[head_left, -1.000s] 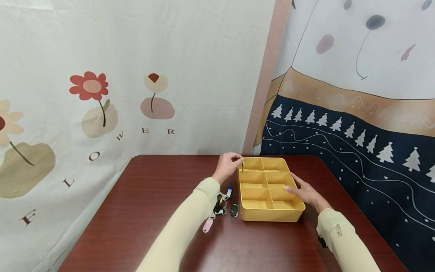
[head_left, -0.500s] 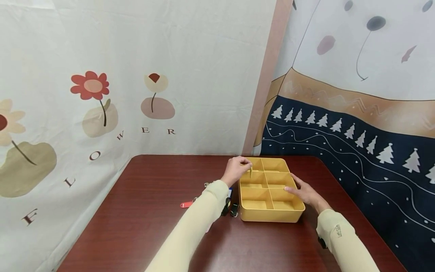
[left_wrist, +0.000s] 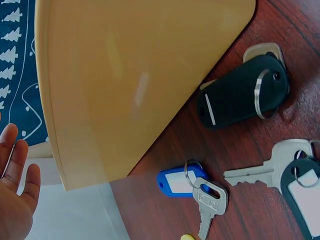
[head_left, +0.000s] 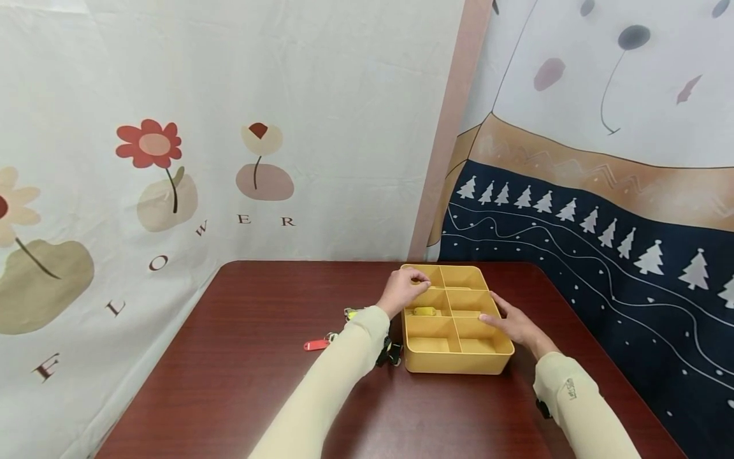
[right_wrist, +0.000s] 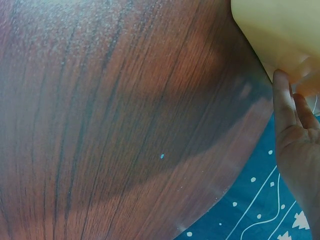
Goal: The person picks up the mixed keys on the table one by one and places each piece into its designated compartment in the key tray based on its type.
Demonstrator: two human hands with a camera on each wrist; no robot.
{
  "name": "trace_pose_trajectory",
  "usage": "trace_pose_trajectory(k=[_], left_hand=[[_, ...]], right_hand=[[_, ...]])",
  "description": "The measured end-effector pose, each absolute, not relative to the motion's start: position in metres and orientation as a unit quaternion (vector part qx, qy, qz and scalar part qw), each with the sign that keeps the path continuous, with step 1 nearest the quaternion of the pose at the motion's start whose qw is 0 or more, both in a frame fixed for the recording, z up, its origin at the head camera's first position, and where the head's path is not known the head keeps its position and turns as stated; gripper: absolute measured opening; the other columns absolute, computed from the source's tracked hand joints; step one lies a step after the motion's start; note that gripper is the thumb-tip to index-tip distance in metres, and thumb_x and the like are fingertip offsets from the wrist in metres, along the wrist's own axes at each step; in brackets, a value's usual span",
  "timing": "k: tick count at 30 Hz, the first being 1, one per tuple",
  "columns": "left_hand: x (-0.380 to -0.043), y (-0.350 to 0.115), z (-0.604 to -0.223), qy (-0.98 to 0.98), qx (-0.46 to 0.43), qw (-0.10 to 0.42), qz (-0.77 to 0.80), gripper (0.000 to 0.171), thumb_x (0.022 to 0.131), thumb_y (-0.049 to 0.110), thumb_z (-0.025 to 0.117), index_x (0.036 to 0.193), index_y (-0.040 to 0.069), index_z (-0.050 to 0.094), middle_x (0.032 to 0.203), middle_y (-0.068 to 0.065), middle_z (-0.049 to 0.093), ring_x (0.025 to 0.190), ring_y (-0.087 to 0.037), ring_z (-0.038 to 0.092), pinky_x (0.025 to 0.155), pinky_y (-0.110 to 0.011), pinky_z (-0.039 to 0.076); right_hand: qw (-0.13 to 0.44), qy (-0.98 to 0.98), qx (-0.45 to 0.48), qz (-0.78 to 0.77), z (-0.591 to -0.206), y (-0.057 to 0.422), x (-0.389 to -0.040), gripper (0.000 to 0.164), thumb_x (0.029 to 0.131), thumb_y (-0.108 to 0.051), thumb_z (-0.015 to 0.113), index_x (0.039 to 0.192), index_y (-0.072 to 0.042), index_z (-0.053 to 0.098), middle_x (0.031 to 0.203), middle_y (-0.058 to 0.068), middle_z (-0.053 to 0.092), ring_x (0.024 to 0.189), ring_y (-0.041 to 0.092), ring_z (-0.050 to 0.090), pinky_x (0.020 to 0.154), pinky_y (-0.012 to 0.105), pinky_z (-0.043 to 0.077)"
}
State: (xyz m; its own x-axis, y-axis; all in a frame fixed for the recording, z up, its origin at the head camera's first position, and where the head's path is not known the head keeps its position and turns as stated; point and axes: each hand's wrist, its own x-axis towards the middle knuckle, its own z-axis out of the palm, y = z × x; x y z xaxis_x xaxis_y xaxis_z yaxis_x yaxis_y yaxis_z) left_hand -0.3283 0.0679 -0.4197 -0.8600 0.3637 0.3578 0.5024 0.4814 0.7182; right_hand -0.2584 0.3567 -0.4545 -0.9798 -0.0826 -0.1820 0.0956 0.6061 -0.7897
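Observation:
A yellow six-compartment storage box (head_left: 455, 364) stands on the table. In its middle left compartment lies a yellow key tag (head_left: 424, 312). My left hand (head_left: 402, 291) is above the box's left side, its fingers loosely bent and nothing visible between them; the left wrist view shows these fingers (left_wrist: 19, 157) beside the box. At the opposite side my right hand (head_left: 518, 325) holds the box's right wall, with the thumb over the rim and the other fingers outside. Left of the box lie a key with a blue tag (left_wrist: 180, 181) and keys with a black tag (left_wrist: 240, 92).
More keys with a dark tag (left_wrist: 304, 195) lie near the blue one. A red key tag (head_left: 316, 345) is farther left on the brown table (head_left: 258, 331). My left forearm hides part of the pile. Printed cloths (head_left: 355, 115) hang behind the table.
My left hand has moved right over the box and let go of the yellow key tag, which now lies in the middle left compartment. My right hand has stayed at the box's right wall.

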Motion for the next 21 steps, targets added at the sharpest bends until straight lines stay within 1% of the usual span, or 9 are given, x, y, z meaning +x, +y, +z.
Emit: trace_pose_trajectory(k=[5, 11, 17, 21], left_hand=[[-0.331, 0.062, -0.42, -0.858, -0.247, 0.08, -0.442, 0.01, 0.091, 0.018, 0.073, 0.095, 0.011, 0.077, 0.1, 0.001, 0.071, 0.097, -0.014, 0.062, 0.087, -0.027, 0.049], [-0.334, 0.053, -0.416, -0.862, -0.235, 0.079, -0.442, 0.01, 0.092, 0.017, 0.072, 0.097, 0.01, 0.077, 0.103, -0.002, 0.071, 0.099, -0.018, 0.063, 0.088, -0.03, 0.05], [-0.337, 0.037, -0.413, -0.864, -0.228, 0.085, -0.44, 0.013, 0.092, 0.018, 0.071, 0.1, 0.009, 0.076, 0.103, -0.004, 0.071, 0.093, -0.019, 0.064, 0.083, -0.032, 0.051], [-0.34, 0.027, -0.413, -0.863, -0.226, 0.081, -0.445, 0.015, 0.093, 0.018, 0.07, 0.103, 0.009, 0.076, 0.105, -0.004, 0.071, 0.094, -0.019, 0.064, 0.083, -0.032, 0.051]], right_hand=[[0.103, 0.89, 0.007, -0.444, -0.454, 0.356, -0.259, 0.093, 0.095, -0.047, 0.063, 0.16, -0.01, 0.006, 0.158, 0.031, 0.017, 0.138, 0.047, 0.03, 0.109, 0.062, 0.027], [0.106, 0.892, 0.006, -0.44, -0.452, 0.355, -0.258, 0.091, 0.097, -0.044, 0.061, 0.16, -0.009, 0.006, 0.158, 0.031, 0.016, 0.138, 0.048, 0.029, 0.109, 0.063, 0.026], [0.106, 0.892, 0.006, -0.438, -0.452, 0.354, -0.258, 0.09, 0.098, -0.042, 0.061, 0.159, -0.009, 0.005, 0.158, 0.031, 0.016, 0.138, 0.049, 0.029, 0.108, 0.064, 0.026], [0.107, 0.891, 0.007, -0.442, -0.452, 0.355, -0.258, 0.09, 0.098, -0.042, 0.061, 0.159, -0.009, 0.005, 0.158, 0.031, 0.016, 0.138, 0.049, 0.029, 0.109, 0.063, 0.026]])
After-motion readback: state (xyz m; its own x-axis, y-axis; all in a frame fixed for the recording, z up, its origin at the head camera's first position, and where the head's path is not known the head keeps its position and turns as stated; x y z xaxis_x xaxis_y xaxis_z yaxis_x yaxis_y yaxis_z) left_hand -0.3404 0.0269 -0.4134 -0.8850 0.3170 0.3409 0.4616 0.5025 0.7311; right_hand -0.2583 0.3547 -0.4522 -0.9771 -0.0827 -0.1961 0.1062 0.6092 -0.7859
